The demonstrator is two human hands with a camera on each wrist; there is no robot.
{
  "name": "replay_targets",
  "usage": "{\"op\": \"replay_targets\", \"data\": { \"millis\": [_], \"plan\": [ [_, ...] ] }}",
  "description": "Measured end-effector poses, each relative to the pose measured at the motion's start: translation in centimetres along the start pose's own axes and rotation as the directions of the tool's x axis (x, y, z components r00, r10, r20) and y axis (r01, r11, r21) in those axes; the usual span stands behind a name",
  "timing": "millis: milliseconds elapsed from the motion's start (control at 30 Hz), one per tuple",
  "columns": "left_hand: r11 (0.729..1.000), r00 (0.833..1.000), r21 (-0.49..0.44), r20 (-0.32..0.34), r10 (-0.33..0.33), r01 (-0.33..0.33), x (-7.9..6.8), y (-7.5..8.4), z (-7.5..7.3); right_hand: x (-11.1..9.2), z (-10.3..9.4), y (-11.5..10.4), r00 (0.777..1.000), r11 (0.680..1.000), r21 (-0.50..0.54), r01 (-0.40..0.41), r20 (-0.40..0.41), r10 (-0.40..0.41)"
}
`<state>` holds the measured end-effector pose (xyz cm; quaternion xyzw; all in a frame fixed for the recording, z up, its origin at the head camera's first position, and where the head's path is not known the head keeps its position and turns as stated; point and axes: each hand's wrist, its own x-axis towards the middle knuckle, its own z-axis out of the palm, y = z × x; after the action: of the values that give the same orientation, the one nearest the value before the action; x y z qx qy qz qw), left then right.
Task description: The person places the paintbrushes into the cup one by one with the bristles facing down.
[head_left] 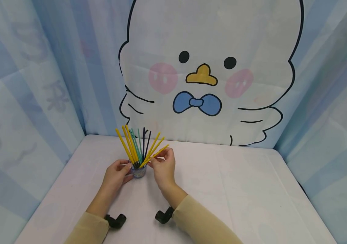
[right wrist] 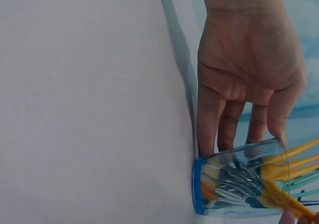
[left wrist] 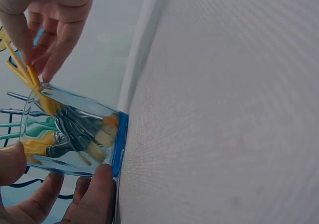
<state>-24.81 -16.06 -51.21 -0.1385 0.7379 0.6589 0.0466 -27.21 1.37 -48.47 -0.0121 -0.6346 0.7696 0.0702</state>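
Note:
A clear glass (head_left: 138, 173) with a blue base (left wrist: 120, 144) stands upright on the table, holding several paintbrushes, bristles down. Their handles are yellow (head_left: 126, 144), green (head_left: 139, 139) and dark blue (head_left: 148, 140). My left hand (head_left: 115, 173) grips the glass from the left, thumb near the rim and fingers along its side. On the other side, my right hand (head_left: 165, 169) pinches a yellow-handled paintbrush (head_left: 162, 149) that leans right over the rim. The bristles show through the glass in the left wrist view.
The white-covered table (head_left: 237, 189) reaches back to a curtain with a printed cartoon bird (head_left: 204, 74). Blue-and-white curtains (head_left: 30, 101) hang on both sides. A black angled piece (head_left: 117, 221) sits at each wrist, by the beige sleeves (head_left: 204, 220).

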Motion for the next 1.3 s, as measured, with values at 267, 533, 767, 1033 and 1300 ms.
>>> {"op": "replay_targets", "data": {
  "millis": [267, 533, 767, 1033, 1300],
  "plan": [
    [1.000, 1.000, -0.007, 0.000, -0.002, 0.002, 0.1, 0.0, 0.1, -0.1, -0.3, 0.4, 1.000, 0.994, -0.107, 0.018, 0.027, -0.016],
    [1.000, 1.000, -0.001, 0.000, 0.005, -0.005, 0.0, 0.1, 0.3, -0.2, -0.8, 0.9, 1.000, 0.994, -0.108, 0.010, 0.025, -0.007],
    [1.000, 1.000, 0.006, 0.000, 0.008, -0.008, 0.0, 0.1, 0.2, -0.2, -1.4, 1.3, 0.999, 0.996, -0.083, -0.027, 0.019, 0.029],
    [0.998, 1.000, 0.054, -0.021, 0.012, -0.011, -0.3, 0.2, 0.2, -0.4, -2.5, 1.0, 0.994, 0.990, -0.118, -0.076, 0.066, 0.084],
    [0.994, 0.999, 0.113, -0.031, 0.013, -0.010, -0.8, 0.1, 0.0, -1.1, -4.7, 0.5, 0.987, 0.960, -0.275, -0.050, 0.137, 0.090]
  ]
}}
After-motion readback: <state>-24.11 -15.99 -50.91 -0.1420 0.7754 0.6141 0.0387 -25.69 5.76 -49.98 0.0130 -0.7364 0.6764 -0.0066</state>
